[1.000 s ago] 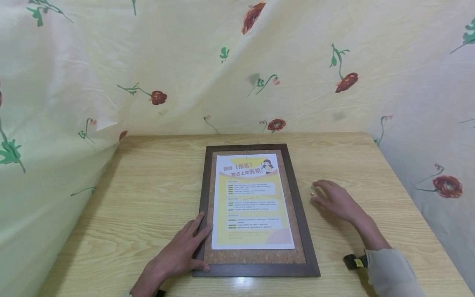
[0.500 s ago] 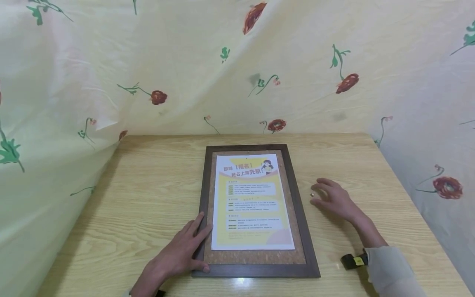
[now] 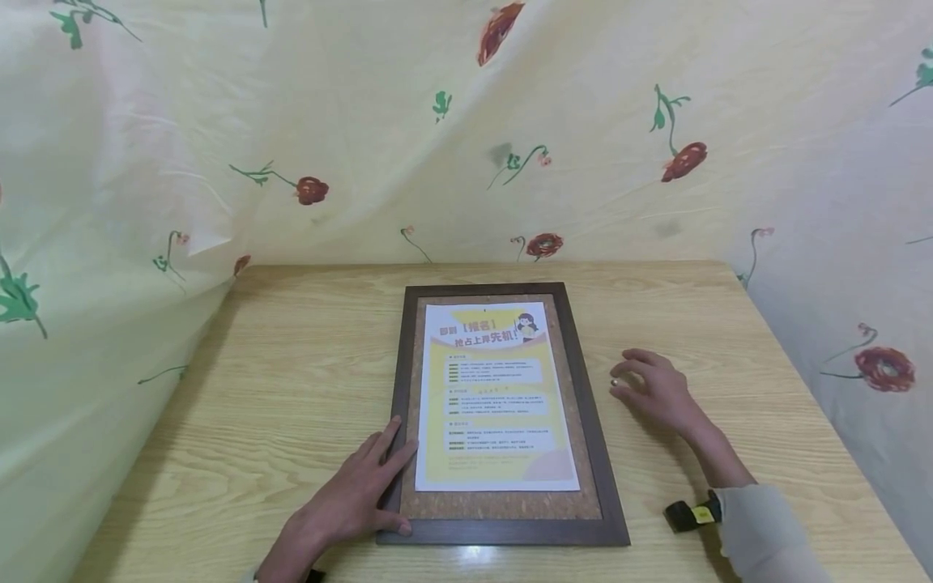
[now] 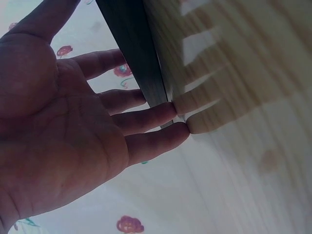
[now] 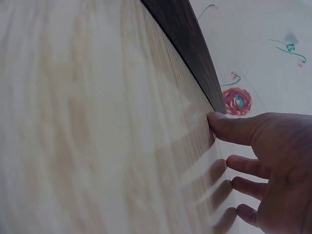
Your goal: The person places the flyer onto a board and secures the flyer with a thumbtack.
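A brown-framed cork board (image 3: 503,508) lies flat on the table, with a yellow and white printed poster (image 3: 496,405) on it. A small dark dot, perhaps a pin, marks the poster's top middle. My left hand (image 3: 346,494) rests on the board's lower left frame edge, fingers nearly straight. In the left wrist view, some fingertips of the left hand (image 4: 78,117) meet the table. Right of the board, my right hand (image 3: 659,393) bends its thumb and forefinger on either side of a tiny shiny piece (image 3: 615,382). Whether they pinch it is unclear; the right wrist view hides it.
The wooden table (image 3: 291,364) extends on both sides of the board. A pale floral cloth (image 3: 364,121) hangs behind it and along both sides. A black strap (image 3: 688,515) is on the right wrist.
My right thumb and forefinger have drawn slightly closer around the tiny shiny piece, and the right forearm has shifted a little left. The left hand and the board stay put.
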{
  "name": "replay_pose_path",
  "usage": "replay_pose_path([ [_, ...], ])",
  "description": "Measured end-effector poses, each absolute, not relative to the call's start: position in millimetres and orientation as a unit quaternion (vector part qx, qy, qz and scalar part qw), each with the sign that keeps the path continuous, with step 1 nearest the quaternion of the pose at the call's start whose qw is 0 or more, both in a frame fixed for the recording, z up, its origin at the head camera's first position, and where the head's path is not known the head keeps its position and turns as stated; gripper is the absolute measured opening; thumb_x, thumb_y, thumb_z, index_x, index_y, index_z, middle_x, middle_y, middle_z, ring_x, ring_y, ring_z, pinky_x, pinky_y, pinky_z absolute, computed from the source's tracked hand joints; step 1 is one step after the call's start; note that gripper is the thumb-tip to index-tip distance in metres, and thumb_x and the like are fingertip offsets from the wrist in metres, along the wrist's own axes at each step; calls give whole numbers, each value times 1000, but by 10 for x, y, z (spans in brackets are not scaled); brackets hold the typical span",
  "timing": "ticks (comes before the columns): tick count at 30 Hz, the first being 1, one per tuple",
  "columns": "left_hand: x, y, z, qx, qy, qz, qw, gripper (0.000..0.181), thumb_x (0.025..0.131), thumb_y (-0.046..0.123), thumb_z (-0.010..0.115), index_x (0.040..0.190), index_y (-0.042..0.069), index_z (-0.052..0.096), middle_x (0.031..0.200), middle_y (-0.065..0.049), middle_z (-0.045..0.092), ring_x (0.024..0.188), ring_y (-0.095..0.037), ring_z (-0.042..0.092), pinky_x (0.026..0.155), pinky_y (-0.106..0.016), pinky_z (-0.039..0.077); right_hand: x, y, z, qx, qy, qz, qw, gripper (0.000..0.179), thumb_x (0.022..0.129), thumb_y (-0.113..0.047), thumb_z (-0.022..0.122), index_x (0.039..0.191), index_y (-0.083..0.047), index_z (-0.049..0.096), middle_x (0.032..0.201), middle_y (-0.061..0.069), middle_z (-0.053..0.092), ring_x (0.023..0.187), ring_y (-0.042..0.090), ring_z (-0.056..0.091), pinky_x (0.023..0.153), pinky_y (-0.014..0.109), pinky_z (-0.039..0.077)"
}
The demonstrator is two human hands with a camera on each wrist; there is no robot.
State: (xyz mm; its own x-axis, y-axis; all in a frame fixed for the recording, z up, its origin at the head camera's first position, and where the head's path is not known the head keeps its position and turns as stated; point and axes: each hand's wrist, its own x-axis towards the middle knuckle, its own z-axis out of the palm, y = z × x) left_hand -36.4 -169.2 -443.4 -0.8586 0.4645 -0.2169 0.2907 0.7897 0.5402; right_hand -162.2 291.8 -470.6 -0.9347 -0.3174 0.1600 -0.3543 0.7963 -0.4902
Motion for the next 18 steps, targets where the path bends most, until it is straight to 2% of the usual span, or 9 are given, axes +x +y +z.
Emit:
replay_pose_path([
  [11, -373, -1693, -4445, 206, 931, 252, 168, 109, 62, 46, 89, 152, 11, 39, 162, -21, 13, 141, -47, 24, 108, -61, 31, -1630, 2886, -4730, 179, -941, 275, 78, 10, 79, -2, 80, 86, -7, 74, 121, 31, 59, 115, 55, 49, 87, 73, 36],
  [18, -372, -1687, -4452, 203, 931, 252, 171, 109, 62, 47, 89, 152, 11, 40, 162, -20, 13, 141, -47, 24, 108, -61, 31, -1622, 2874, -4736, 167, -942, 283, 75, 7, 79, 1, 79, 84, -4, 76, 119, 31, 61, 115, 53, 50, 93, 69, 37],
])
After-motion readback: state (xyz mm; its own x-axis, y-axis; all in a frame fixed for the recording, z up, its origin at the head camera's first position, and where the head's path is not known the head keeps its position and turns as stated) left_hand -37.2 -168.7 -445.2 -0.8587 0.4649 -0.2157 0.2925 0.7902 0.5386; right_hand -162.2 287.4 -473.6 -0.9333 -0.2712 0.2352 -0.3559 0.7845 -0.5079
